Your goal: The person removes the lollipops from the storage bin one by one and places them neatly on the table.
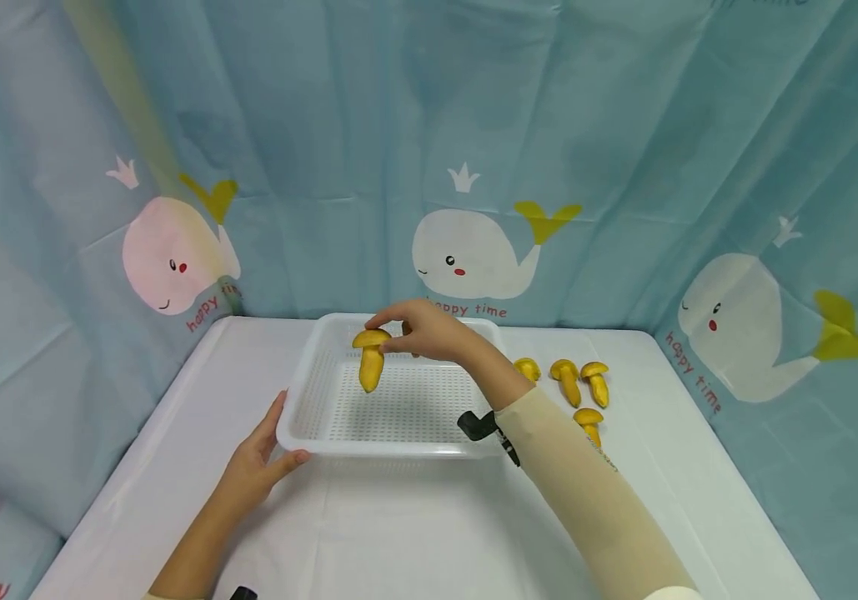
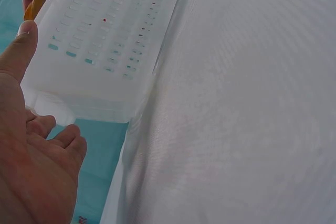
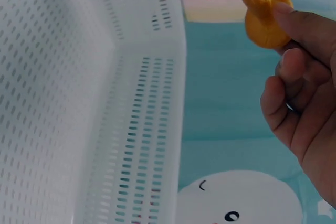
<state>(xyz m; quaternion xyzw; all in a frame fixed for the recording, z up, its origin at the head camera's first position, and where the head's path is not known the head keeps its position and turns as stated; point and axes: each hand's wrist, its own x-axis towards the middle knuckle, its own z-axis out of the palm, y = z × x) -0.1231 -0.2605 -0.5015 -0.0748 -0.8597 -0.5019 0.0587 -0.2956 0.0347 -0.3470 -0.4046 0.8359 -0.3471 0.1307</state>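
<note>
My right hand [image 1: 423,329] pinches a yellow mushroom [image 1: 372,367] between thumb and fingers. It hangs over the left back part of a white perforated plastic basket [image 1: 391,450], cap up and stem down. In the right wrist view the thumb presses the mushroom [image 3: 265,19] where stem meets cap, and the other fingers are bent. At the basket's front left corner is my left hand [image 1: 252,467], its thumb by the front rim and its fingers along the left side. The left wrist view shows that thumb extended at the rim, with the lower fingers loosely bent beside the basket wall [image 2: 100,90].
Several more yellow mushrooms [image 1: 566,382] lie on the white-covered table [image 1: 669,467] to the right of the basket, one partly behind my right forearm. A blue curtain [image 1: 308,167] with whale prints stands behind and at both sides of the table.
</note>
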